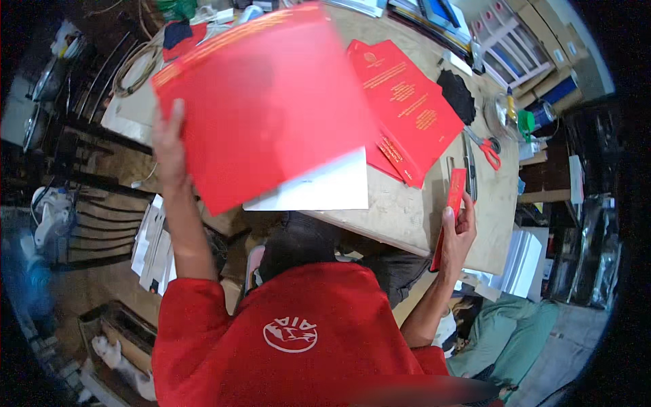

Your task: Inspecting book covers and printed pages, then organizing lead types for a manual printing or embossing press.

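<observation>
My left hand [171, 146] grips the left edge of a large red sheet [264, 115] with gold lettering along its top, raised and tilted over the table [407, 220]. Part of a white sheet [305, 190] shows beneath it. My right hand [458, 230] holds a narrow red strip [456, 184] upright by the table's front edge. Several red printed sheets [413, 102] lie overlapping to the right of the large sheet. Beside them lie red-handled scissors [489, 152] and a long dark tool [470, 180] that I cannot make out exactly.
Papers [441, 24], a black cloth [456, 95], a plastic container [500, 115] and cord [132, 61] are on the table. A dark chair [95, 237] and paper stacks [149, 237] are at left. A white animal [122, 363] lies in a box at lower left. Shelving [549, 193] stands right.
</observation>
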### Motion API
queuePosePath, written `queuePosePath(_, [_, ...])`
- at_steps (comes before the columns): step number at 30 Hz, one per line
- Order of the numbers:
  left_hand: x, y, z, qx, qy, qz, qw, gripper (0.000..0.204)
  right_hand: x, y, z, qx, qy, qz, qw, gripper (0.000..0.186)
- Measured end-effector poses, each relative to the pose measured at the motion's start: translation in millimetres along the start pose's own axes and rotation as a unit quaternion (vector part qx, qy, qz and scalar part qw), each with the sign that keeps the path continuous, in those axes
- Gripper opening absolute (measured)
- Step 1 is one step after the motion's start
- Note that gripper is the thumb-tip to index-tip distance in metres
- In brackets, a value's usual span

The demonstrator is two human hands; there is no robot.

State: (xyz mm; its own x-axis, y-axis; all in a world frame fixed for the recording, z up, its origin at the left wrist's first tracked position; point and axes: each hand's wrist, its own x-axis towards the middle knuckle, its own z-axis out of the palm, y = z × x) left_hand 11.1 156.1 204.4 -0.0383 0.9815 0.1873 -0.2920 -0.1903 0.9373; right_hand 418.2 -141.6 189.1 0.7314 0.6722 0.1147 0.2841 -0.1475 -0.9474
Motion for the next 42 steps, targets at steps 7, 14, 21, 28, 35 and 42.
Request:
queuePosePath(7, [10, -6, -90, -0.015, 0.13, -0.002, 0.991, 0.043, 0, -4, 2, -0.014, -0.007, 0.023, 1.0, 0.054])
queuePosePath(14, [20, -19, -103, 0.257, 0.185, 0.01, 0.949, 0.052, 1, -1, 3, 0.003, -0.005, 0.009, 1.0, 0.054])
queuePosePath(21, [11, 16, -51, 0.541, 0.164, 0.181, 0.805, 0.071, -2, -4, 3, 0.024, -0.013, 0.027, 0.999, 0.055])
queuePosePath(28, [-73, 3, 63, 0.498, -0.241, 0.226, 0.802, 0.042, -1, 0, 7, 0.016, -0.005, 0.024, 1.0, 0.065])
queuePosePath(35, [-106, -23, 105, 0.488, -0.359, 0.197, 0.771, 0.039, -3, -1, 7, -0.001, -0.005, -0.018, 1.0, 0.063])
queuePosePath(42, [-117, -36, 91, 0.493, -0.349, 0.202, 0.771, 0.042, -4, 0, 8, 0.008, -0.011, 0.013, 1.0, 0.061])
